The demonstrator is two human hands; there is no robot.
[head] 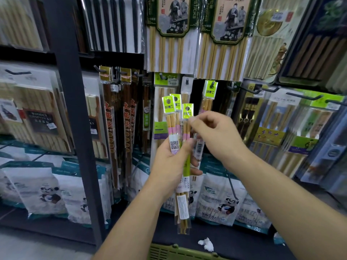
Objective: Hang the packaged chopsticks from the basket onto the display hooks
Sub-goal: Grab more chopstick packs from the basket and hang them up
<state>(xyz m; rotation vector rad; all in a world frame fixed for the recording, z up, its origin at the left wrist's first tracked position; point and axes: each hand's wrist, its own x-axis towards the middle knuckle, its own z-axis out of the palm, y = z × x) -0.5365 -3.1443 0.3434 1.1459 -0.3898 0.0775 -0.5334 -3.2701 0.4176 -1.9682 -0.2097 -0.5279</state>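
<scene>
Before shop display hooks (252,90), chopstick packs (173,126) upright in left hand (170,162), right hand (216,136) pinching one.

Both hands sit at centre frame, the left hand (170,162) gripping a fan of packs (175,117), the right hand (216,136) pinching at one of them. Straight behind them the hooks (186,81) at mid-frame are already loaded with hanging packs, touching side to side, so little gap shows. Large packs (221,38) overhang from the upper row just above. A dark upright post (75,128) blocks the left of centre. Long bare hook arms (304,96) jut forward at mid-right. Bags (219,199) fill the lower shelf. Open room lies below the hands, above the green basket rim (174,250) at the bottom edge.
</scene>
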